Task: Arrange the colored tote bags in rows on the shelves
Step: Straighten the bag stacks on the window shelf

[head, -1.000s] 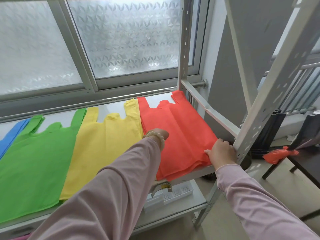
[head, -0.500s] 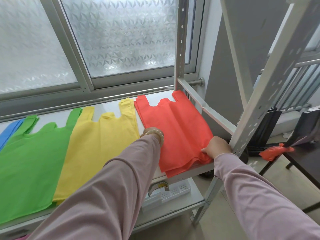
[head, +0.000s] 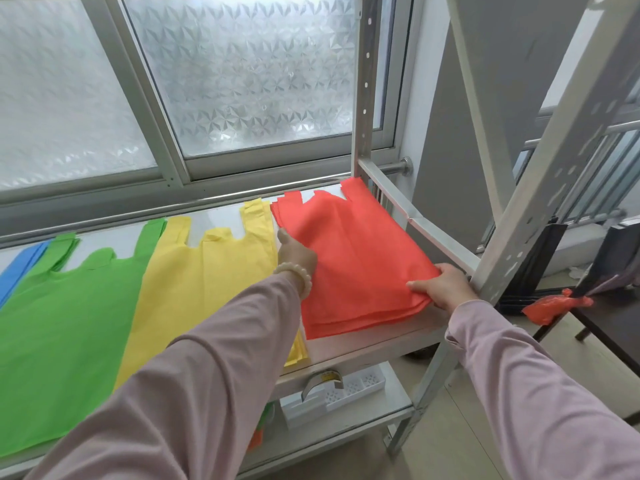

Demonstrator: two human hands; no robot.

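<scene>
Stacks of tote bags lie side by side on the grey shelf: blue at the far left, then green, yellow and red at the right end. My left hand is at the red stack's left edge, thumb pointing along the edge, fingers hidden under the fabric. My right hand holds the stack's front right corner, thumb on top and fingers beneath. That corner is slightly raised.
Perforated metal uprights and a side rail close the shelf's right end. A frosted window is behind. The lower shelf holds a white tray and a tape roll. A red plastic bag lies on a dark table to the right.
The red stack has slid back from the shelf's front edge. My left hand moved farther along its left edge, and my right thumb now lies on top of the corner.
</scene>
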